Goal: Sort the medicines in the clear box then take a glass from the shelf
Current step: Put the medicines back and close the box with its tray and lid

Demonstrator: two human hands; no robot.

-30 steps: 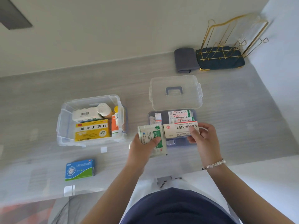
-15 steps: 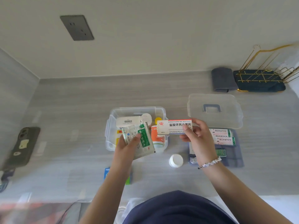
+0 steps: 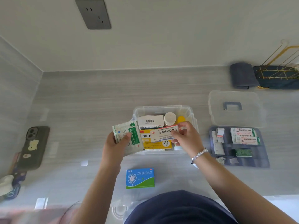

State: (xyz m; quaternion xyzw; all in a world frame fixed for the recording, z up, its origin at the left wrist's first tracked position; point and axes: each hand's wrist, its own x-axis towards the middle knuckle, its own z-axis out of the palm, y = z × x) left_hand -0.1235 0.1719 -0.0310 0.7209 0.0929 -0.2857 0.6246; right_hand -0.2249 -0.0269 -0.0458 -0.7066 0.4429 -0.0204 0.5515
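Grey counter [image 3: 97, 97] — clear box [image 3: 163, 109] crammed.

The picture is bright, with soft, even light and only faint shadows. The grey counter [image 3: 97, 97] shines a little, with small white glints near the bottom. The wide lens bends the wall lines and stretches the edges. The gold rack [image 3: 281, 73] at the far right looks smeared and blurry.
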